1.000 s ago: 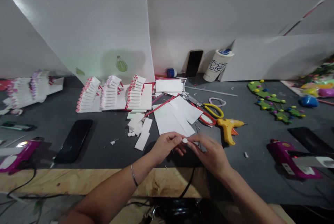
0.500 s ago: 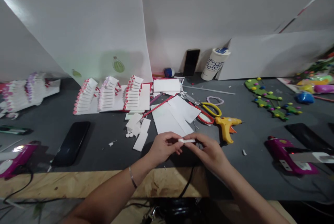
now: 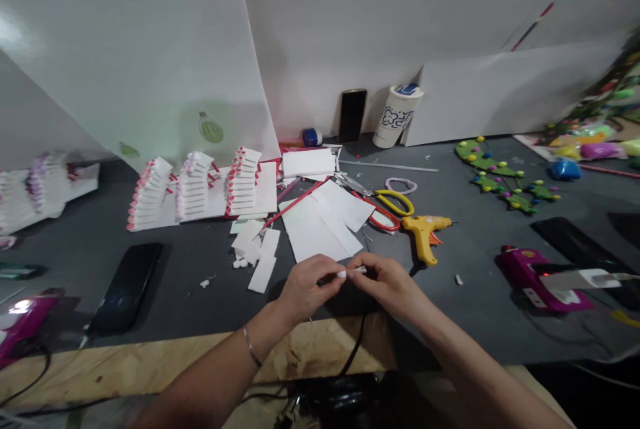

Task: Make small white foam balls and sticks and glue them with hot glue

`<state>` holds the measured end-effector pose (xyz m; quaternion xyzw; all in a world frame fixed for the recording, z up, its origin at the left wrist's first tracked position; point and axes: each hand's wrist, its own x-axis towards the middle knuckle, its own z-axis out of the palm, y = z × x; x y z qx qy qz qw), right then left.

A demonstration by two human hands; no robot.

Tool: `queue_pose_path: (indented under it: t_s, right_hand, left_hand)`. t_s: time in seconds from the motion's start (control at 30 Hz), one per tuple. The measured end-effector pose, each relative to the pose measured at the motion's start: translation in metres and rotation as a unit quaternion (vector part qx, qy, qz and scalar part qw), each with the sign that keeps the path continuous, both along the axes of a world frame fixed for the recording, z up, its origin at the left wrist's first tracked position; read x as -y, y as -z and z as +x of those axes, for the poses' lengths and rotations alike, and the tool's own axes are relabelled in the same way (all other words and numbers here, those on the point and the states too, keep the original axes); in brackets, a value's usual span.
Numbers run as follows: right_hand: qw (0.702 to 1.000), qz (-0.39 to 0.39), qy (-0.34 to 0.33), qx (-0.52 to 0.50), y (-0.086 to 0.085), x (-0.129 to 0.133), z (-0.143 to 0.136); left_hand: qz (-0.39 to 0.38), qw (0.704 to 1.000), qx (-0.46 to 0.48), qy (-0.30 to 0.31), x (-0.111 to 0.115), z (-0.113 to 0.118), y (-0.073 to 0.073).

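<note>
At the table's front edge, my left hand [image 3: 311, 285] pinches a small white round piece [image 3: 342, 274] between thumb and fingertips. My right hand [image 3: 386, 279] meets it fingertip to fingertip, closed on a narrow white strip [image 3: 361, 269] that is mostly covered by the fingers. Whether strip and round piece are joined cannot be seen. Just beyond the hands lie white paper sheets [image 3: 310, 225]. To their left are small white cards [image 3: 263, 273] and a few white round pieces [image 3: 240, 263].
Scissors [image 3: 395, 201] and a yellow glue gun [image 3: 424, 237] lie right of the paper. Rows of white rolls with red ends [image 3: 244, 182] stand at the left. A phone [image 3: 127, 289], a magenta power strip [image 3: 540, 282], a paper cup [image 3: 397, 115] and green decorated shapes [image 3: 485, 162] surround the work area.
My right fingers have closed in over the white strip, so less of it shows, and the two hands' fingertips have come together. The camera view has shifted slightly to the right.
</note>
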<state>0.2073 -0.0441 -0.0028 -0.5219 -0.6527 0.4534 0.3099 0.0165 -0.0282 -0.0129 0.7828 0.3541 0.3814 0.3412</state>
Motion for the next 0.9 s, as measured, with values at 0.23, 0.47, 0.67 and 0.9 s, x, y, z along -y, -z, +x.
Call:
queue_pose_path:
  t_s: [0.23, 0.47, 0.67, 0.9]
  right_hand:
    - [1.0, 0.0, 0.007, -0.003, -0.0017, 0.0017, -0.0048]
    - [0.997, 0.067, 0.036, 0.021, -0.0009, 0.001, -0.0089]
    - [0.988, 0.142, 0.038, 0.047, -0.005, -0.0001, -0.0063]
    - [0.981, 0.181, 0.034, 0.054, 0.0011, 0.0, -0.0057]
  left_hand:
    - [0.051, 0.996, -0.074, 0.006, -0.0002, -0.0036, 0.0014]
    - [0.031, 0.998, -0.062, -0.004, 0.0018, -0.0023, 0.0003]
    - [-0.171, 0.981, 0.083, -0.028, -0.0014, 0.0001, -0.0013]
    - [-0.171, 0.982, 0.086, -0.002, 0.0006, -0.0008, -0.0024]
